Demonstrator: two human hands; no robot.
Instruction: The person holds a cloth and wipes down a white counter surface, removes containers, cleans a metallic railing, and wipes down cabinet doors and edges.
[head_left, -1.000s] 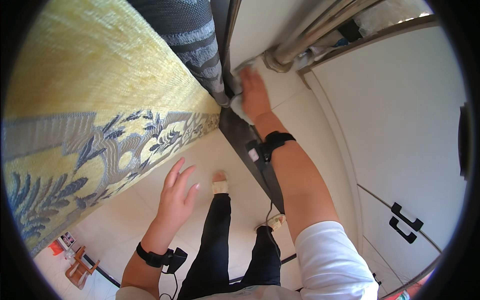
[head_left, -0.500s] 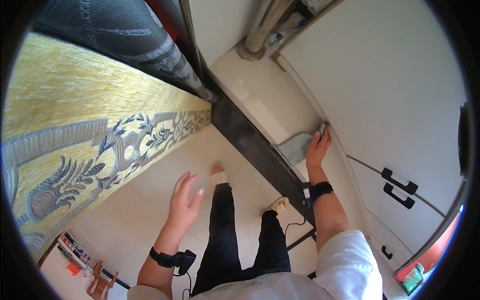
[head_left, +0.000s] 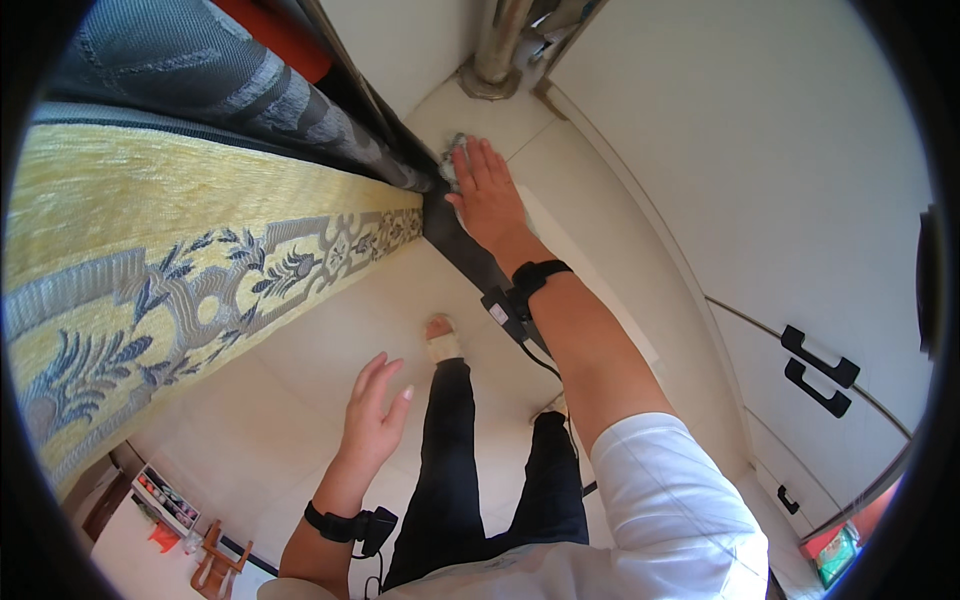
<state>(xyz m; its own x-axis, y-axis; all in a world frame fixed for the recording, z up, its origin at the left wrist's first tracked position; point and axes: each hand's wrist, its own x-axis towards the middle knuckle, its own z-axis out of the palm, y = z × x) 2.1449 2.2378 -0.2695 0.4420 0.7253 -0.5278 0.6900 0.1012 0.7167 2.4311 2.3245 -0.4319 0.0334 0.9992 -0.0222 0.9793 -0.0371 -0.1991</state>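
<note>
My right hand [head_left: 490, 195] reaches far ahead, palm down, its fingers stretched over a crumpled grey cloth [head_left: 453, 168] and holding it against a pale tiled surface [head_left: 590, 215]. Most of the cloth is covered by the hand. It lies by the dark strip [head_left: 462, 240] that edges the tiles, close to the end of a dark grey patterned fabric [head_left: 330, 120]. My left hand [head_left: 372, 418] hovers in the air over the floor, fingers apart, with nothing in it.
Yellow fabric with a grey floral border [head_left: 210, 190] stands along the left. A white cabinet [head_left: 740, 170] with black handles [head_left: 820, 357] runs down the right. A metal pipe [head_left: 493, 55] rises at the far end. A small wooden stool [head_left: 220, 560] stands lower left.
My right hand has swept the cloth from beside the cabinet across to the far left, near the dark strip. The left hand stays nearly in place; the view has shifted slightly.
</note>
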